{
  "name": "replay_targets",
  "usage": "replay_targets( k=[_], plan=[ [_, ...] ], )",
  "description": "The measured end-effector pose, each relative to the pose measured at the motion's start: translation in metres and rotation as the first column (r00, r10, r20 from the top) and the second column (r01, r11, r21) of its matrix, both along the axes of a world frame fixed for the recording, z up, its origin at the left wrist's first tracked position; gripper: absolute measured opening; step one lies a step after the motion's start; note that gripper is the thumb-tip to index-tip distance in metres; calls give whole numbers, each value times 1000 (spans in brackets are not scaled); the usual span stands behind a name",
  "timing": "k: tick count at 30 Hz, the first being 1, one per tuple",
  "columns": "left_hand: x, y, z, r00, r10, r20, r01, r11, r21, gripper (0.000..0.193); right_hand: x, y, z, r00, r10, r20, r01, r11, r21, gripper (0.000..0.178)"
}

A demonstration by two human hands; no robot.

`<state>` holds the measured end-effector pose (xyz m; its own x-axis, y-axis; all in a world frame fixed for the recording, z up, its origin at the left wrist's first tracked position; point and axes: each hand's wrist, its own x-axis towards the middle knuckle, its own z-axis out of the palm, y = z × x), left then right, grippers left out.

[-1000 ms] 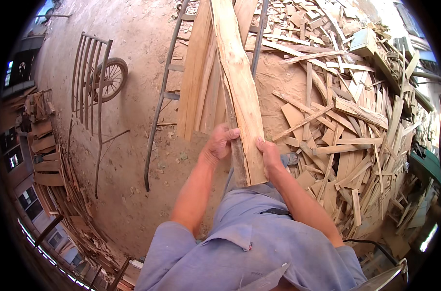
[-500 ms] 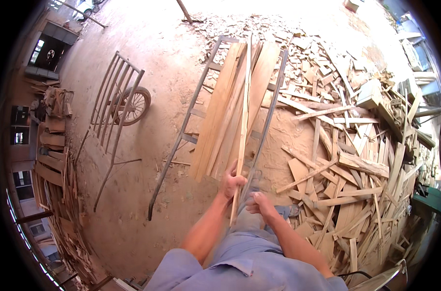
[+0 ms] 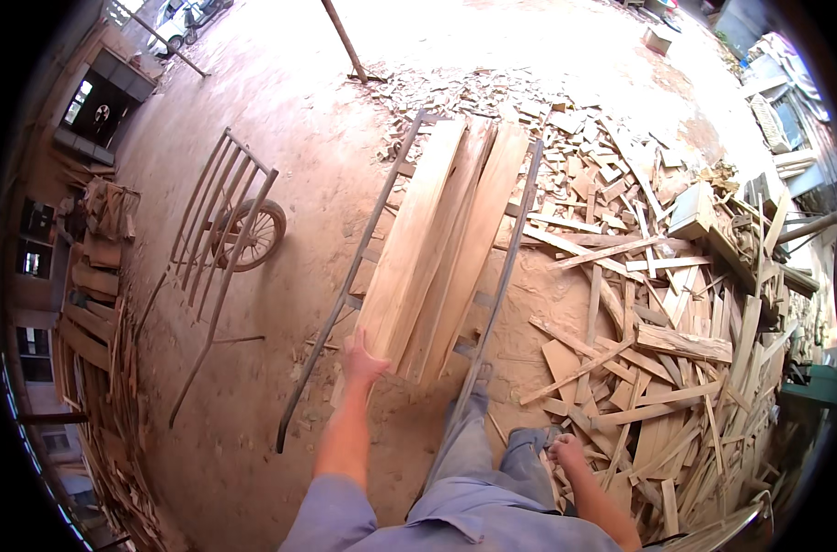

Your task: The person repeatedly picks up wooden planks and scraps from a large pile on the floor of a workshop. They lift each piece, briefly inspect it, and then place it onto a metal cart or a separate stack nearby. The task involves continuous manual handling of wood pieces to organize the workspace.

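My left hand is closed round the near end of a long pale wooden board, the leftmost on a metal cart. Its thumb lies across the top; the fingers beneath are hidden. More boards lie lengthwise beside it on the cart, between two dark metal side rails. My right hand hangs low beside my right leg, apart from the boards. Its fingers are curled in, and nothing shows in them.
Scrap wood lies in a large tangled heap on the right, with small offcuts scattered beyond the cart. A second cart with a spoked wheel stands on the left. Planks are stacked along the left wall. A pole rises at the far side.
My left hand has moved left from a narrow wooden strip to the leftmost board's end. The strip no longer slants across the boards. My right hand has dropped down and right.
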<state>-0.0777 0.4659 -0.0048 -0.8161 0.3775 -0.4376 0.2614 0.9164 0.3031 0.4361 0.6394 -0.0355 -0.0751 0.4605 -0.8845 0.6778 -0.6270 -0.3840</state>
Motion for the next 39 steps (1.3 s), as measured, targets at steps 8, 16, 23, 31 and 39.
replay_targets(
  k=[8, 16, 23, 31, 39],
  plan=[
    [-10, -3, -38, 982, 179, -58, -184, 978, -95, 96, -29, -38, -9, 983, 184, -16, -178, 967, 183, 23],
    [205, 70, -78, 827, -244, 506, 228, 969, 95, 81, 8, -44, 10, 987, 147, 70, -162, 926, 341, 29],
    [311, 147, -87, 570, -551, 610, 505, 820, 268, 75, 113, -77, -38, 956, -240, 171, 192, 947, 259, 33],
    [299, 163, -75, 647, -487, 587, 506, 850, 147, 67, 322, -105, -133, 95, -992, 86, 995, 92, -39, 23],
    [342, 115, -90, 643, -375, 668, 604, 784, -142, 69, 418, -118, -205, -881, -470, -42, 470, -882, 13, 49]
  ],
)
